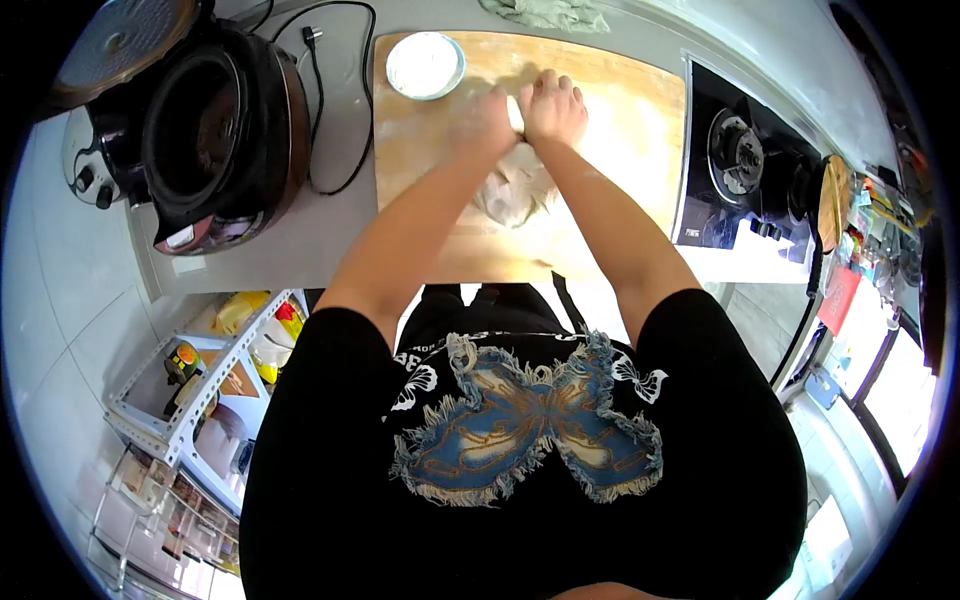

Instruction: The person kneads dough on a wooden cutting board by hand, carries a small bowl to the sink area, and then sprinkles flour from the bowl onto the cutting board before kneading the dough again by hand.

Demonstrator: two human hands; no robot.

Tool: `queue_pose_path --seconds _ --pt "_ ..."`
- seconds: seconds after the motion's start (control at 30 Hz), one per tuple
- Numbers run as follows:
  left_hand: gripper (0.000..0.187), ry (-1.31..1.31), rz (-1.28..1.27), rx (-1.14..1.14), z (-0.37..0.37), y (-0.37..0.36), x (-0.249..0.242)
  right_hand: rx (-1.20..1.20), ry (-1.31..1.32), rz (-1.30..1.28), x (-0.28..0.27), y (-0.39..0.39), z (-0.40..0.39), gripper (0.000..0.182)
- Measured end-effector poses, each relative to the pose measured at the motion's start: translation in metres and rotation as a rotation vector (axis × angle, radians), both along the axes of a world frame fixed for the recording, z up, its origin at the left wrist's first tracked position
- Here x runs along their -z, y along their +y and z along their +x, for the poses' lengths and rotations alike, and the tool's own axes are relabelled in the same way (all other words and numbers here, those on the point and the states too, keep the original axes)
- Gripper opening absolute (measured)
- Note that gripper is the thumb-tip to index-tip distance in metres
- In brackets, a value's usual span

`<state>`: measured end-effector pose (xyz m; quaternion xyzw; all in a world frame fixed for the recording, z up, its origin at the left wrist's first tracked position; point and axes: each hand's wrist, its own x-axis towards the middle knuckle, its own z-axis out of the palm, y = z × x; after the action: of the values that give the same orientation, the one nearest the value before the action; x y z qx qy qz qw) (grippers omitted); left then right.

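A pale lump of dough (514, 190) lies on the floured wooden board (635, 130), its near part showing below my wrists. My right hand (555, 112) is at the dough's far side, fingers curled and closed on it. Beside it, my left hand (484, 122) is smeared by motion, so its fingers cannot be made out. A strip of dough shows between the two hands, and the rest of its far part is hidden under them. Left of my left hand, a bowl (461, 68) of white flour (422, 66) stands on the board's far left corner.
A dark cooker (285, 130) with its lid raised stands on the left of the counter, a black power cord (372, 100) beside it. To the right is a gas stove (738, 155). A greenish cloth (548, 12) lies behind the board. Shelves (190, 420) stand lower left.
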<state>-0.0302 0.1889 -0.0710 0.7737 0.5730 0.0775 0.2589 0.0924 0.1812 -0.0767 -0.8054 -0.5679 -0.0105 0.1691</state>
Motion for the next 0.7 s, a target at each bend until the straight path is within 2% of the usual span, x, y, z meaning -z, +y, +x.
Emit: queue_pose_path --seconds 0.07,0.13,0.17,0.2,0.23,0.27,0.3,0.33,0.4,0.43,0.47,0.5,0.53,0.6,0.63,0.7 --pt "0.048 0.051 -0.071 0.071 0.007 0.013 -0.009 0.139 0.344 -0.116 -0.001 0.002 0.006 0.035" --pt "0.044 0.099 -0.124 0.141 0.012 0.002 -0.023 0.081 1.207 -0.187 0.016 0.019 0.041 0.048" --pt "0.048 0.173 0.16 0.098 0.021 -0.023 -0.027 0.061 1.358 -0.184 0.014 0.02 0.047 0.057" --pt "0.051 0.248 0.445 0.059 0.026 -0.049 -0.03 0.239 1.295 -0.309 0.011 0.023 0.052 0.056" --pt "0.067 0.194 0.542 0.073 0.027 -0.07 -0.031 0.265 1.067 -0.447 -0.008 0.014 0.05 0.055" --pt "0.069 0.028 0.532 0.068 0.023 -0.093 -0.045 0.289 0.835 -0.582 -0.03 -0.003 0.046 0.055" --pt "0.071 -0.14 0.522 0.063 0.016 -0.116 -0.067 0.16 0.628 -0.652 -0.049 -0.019 0.041 0.053" --pt "0.08 -0.256 0.306 0.06 0.006 -0.141 -0.093 0.031 0.415 -0.718 -0.063 -0.038 0.037 0.051" --pt "0.095 -0.461 0.101 0.046 -0.013 -0.154 -0.084 -0.062 0.153 -0.68 -0.066 -0.082 0.023 0.046" --pt "0.095 -0.463 0.102 0.052 -0.025 -0.156 -0.078 -0.075 0.142 -0.554 -0.074 -0.104 0.014 0.043" --pt "0.099 -0.348 0.139 0.04 -0.038 -0.157 -0.072 -0.1 0.108 -0.434 -0.073 -0.121 0.005 0.038" --pt "0.104 -0.233 0.175 0.025 -0.045 -0.159 -0.063 -0.146 0.034 -0.172 -0.075 -0.145 -0.01 0.033" --pt "0.104 -0.235 0.168 0.025 -0.05 -0.165 -0.047 -0.157 0.023 -0.083 -0.064 -0.161 -0.018 0.027" --pt "0.109 -0.421 0.092 0.063 -0.053 -0.168 -0.022 -0.179 0.002 0.016 -0.055 -0.178 -0.028 0.027" --pt "0.106 -0.453 0.164 0.048 -0.055 -0.174 -0.019 -0.184 0.004 0.01 -0.051 -0.176 -0.029 0.027" --pt "0.106 -0.406 0.148 -0.022 -0.054 -0.176 -0.008 -0.263 -0.029 -0.007 -0.046 -0.165 -0.027 0.032"
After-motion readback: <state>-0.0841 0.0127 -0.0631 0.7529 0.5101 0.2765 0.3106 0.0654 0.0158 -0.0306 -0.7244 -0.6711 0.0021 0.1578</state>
